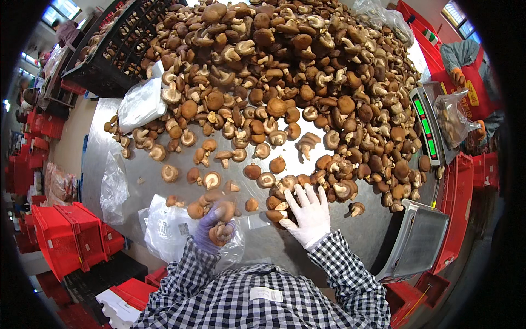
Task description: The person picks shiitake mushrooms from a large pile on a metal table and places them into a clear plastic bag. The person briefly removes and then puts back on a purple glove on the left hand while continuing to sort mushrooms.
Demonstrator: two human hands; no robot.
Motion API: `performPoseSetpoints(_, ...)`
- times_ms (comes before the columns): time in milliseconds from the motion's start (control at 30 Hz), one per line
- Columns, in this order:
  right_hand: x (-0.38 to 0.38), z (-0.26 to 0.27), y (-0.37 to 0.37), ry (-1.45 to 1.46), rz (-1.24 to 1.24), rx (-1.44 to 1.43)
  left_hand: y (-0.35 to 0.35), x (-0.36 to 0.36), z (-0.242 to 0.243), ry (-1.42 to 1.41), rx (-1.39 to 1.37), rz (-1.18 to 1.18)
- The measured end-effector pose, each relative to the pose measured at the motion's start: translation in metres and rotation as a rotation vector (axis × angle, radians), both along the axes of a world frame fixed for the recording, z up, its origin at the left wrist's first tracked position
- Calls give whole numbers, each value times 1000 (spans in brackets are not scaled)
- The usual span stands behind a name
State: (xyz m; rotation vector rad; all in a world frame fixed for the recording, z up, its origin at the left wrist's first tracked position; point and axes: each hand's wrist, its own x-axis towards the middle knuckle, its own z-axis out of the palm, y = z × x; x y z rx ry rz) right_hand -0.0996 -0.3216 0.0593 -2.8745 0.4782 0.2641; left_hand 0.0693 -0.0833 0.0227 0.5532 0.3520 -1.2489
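Observation:
A large heap of brown shiitake mushrooms (pixel 308 61) covers the far part of the metal table (pixel 152 181). My left hand (pixel 213 230), in a purple glove, holds mushrooms (pixel 221 233) at the near left, slightly blurred. Flat plastic bags (pixel 164 230) lie beside and under it. My right hand (pixel 308 214), in a white glove, rests with spread fingers against a small cluster of mushrooms (pixel 279 203); whether it grips any is hidden. Loose mushrooms (pixel 212 179) lie between the hands and the heap.
A black crate (pixel 111 53) of mushrooms stands at the far left, beside a stack of white bags (pixel 141 100). On the right are a scale (pixel 429 123) with lit displays, another metal-topped device (pixel 419 242) and red crates (pixel 456 205). Another person (pixel 464 78) handles a bagged load (pixel 452 119) there.

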Motion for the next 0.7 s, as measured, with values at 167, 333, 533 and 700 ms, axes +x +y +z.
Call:
performPoseSetpoints(167, 8, -6, -4, 24, -31, 44, -1, -7, -9, 52, -6, -44)
performPoseSetpoints(333, 5, -2, -6, -35, 7, 59, -5, -13, -7, 53, 68, -63)
performPoseSetpoints(533, -3, 4, -8, -152, -14, 181, -8, -14, 2, -53, 183, -83)
performPoseSetpoints(700, 37, 17, -51, -279, -156, 331, -13, -13, 26, -231, 291, -202)
